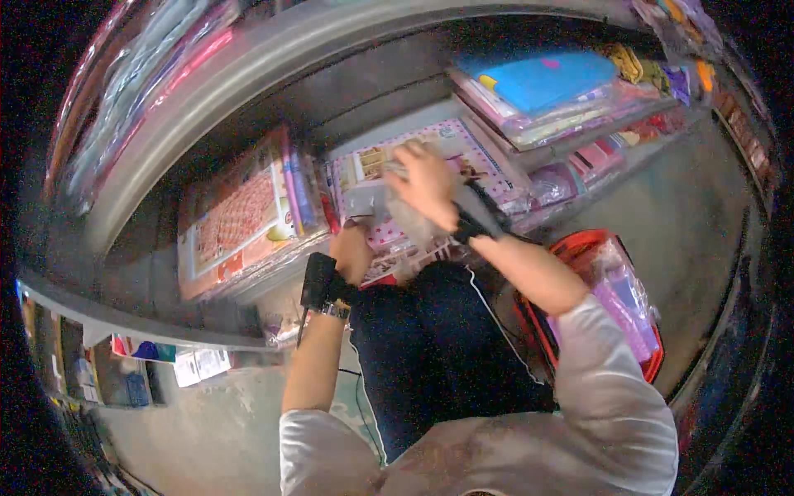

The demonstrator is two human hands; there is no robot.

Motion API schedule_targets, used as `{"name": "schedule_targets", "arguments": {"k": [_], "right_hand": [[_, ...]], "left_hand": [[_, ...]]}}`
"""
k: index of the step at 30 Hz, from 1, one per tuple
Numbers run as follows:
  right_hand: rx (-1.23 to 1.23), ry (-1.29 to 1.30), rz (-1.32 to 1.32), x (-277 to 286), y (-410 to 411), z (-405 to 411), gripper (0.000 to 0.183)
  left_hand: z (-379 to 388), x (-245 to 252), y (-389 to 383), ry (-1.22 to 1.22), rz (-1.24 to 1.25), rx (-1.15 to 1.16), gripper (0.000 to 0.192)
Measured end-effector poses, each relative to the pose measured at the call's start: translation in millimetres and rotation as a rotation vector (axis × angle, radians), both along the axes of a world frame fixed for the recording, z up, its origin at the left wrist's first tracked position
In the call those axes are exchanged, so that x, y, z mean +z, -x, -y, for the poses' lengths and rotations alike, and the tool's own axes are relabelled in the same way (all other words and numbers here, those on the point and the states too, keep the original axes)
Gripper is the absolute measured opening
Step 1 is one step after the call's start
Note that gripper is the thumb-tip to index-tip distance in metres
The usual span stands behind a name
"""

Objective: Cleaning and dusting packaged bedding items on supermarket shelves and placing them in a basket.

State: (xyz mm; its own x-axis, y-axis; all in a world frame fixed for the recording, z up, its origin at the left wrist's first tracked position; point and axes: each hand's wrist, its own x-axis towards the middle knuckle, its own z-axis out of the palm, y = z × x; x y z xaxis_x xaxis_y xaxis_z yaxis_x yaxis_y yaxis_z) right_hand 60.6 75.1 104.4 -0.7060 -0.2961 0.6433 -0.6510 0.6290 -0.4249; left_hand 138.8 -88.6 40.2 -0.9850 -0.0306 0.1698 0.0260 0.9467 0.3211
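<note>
Flat packs in clear plastic lie stacked on a grey shelf before me. The top pink pack (459, 139) has a star-patterned border and printed pictures. Over its middle is my right hand (425, 183), blurred, with thumb and fingers bent. A pale, crumpled, sheet-like thing (409, 214) shows below this hand; whether I grip it is unclear. My left hand (353, 251) is at the near left edge of the same stack, its fingers mostly hidden. Just beyond it is a small grey piece (363, 203), too blurred to name.
To the left stands another stack of wrapped packs (239, 220). Folded goods with a blue pack (552, 77) on top lie at the right. A red basket (654, 369) holding purple wrapped goods stands by my right arm. A curved-looking shelf edge (186, 124) runs above.
</note>
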Motion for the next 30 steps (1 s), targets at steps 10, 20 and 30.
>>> {"name": "schedule_targets", "arguments": {"k": [10, 20, 30], "right_hand": [[0.170, -0.417, 0.169, -62, 24, 15, 0.041], [-0.148, -0.542, 0.179, -38, 52, -60, 0.023], [0.295, -0.519, 0.114, -65, 54, 29, 0.024]], "left_hand": [[41, -43, -7, -0.276, -0.028, 0.007, 0.027], [11, 11, -15, 0.087, 0.023, -0.075, 0.018], [6, 30, -22, 0.054, 0.137, 0.006, 0.019]]}}
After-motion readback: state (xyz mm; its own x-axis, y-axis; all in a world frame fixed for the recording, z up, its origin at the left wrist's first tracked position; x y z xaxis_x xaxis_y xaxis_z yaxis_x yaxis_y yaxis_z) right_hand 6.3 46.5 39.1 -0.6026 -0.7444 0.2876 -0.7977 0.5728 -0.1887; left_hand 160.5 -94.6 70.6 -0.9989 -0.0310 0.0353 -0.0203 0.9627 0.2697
